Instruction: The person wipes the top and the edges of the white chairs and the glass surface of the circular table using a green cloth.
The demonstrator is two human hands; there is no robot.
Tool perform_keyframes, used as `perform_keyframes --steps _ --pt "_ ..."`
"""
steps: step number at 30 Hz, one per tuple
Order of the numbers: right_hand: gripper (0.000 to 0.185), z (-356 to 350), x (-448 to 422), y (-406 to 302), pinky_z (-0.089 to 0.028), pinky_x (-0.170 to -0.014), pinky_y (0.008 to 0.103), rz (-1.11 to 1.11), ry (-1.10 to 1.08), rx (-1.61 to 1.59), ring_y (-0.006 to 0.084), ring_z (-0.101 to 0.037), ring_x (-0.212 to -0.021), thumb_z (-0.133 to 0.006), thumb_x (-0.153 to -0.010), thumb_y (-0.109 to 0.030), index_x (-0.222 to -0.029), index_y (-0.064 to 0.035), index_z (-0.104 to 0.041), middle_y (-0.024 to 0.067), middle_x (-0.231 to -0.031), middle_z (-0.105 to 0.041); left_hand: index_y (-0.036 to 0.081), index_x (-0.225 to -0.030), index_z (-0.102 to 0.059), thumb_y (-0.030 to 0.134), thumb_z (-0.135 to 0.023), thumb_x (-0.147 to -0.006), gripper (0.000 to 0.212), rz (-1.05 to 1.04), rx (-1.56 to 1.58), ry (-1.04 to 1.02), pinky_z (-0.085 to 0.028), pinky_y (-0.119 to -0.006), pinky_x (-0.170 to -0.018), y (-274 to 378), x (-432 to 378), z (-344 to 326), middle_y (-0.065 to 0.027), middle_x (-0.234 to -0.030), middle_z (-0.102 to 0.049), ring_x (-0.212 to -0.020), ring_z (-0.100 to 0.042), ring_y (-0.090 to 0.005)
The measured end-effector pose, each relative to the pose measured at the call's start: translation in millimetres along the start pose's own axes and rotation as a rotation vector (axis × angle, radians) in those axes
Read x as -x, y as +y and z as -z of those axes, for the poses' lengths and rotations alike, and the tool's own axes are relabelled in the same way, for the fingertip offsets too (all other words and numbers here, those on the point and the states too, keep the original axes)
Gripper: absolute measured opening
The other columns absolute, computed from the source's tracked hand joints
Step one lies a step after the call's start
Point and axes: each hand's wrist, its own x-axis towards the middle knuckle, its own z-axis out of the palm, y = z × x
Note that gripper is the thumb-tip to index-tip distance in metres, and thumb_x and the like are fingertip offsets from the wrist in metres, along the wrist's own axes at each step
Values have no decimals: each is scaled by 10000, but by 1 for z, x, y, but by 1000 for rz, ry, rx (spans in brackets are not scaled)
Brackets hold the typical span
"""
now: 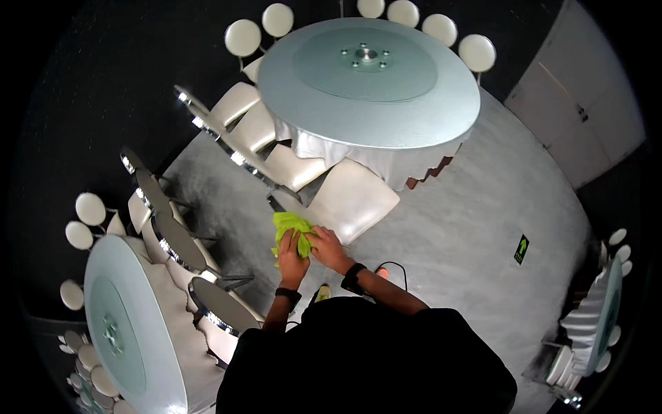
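Note:
A crumpled yellow-green cloth (pixel 291 226) is bunched between my two hands, over the near end of a row of chairs. My left hand (pixel 294 261) grips its lower side, fingers bent into the fabric. From the right, my right hand (pixel 327 249) pinches the cloth's edge. Just beyond the cloth is the backrest of a cream chair, mostly hidden by the cloth and my hands; its padded seat (pixel 354 199) shows to the right of it. Both my wrists wear black bands.
A large round table (pixel 372 121) with a glass turntable (pixel 320 67) stands ahead, ringed by cream chairs. Another round table (pixel 155 321) with chairs (pixel 178 243) is at left, a third (pixel 602 321) far right. A double door (pixel 563 103) stands upper right; a green arrow sign (pixel 522 249) marks the floor.

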Motion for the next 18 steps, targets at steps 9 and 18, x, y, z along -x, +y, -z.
perform_keyframes --steps 9,18 --pt "553 38 13 42 -458 -980 447 90 -333 -245 366 -523 -1204 -689 -803 -128 -1329 -81 -525 166 -1390 -461 37 -1335 -536 -47 -660 -665 686 89 -138 46 -378 -462 -1083 41 15 -19 -216 -1381 -499 -1298 -450 -401" --pt "655 59 21 87 -426 -1033 433 192 -351 -388 380 -464 -1275 -666 -827 -144 -1431 -89 -420 188 -1391 -446 15 -1466 -364 94 -774 -714 860 115 -290 101 -341 -471 -1105 46 -10 -41 -285 -1483 -350 -1359 -355 -444"
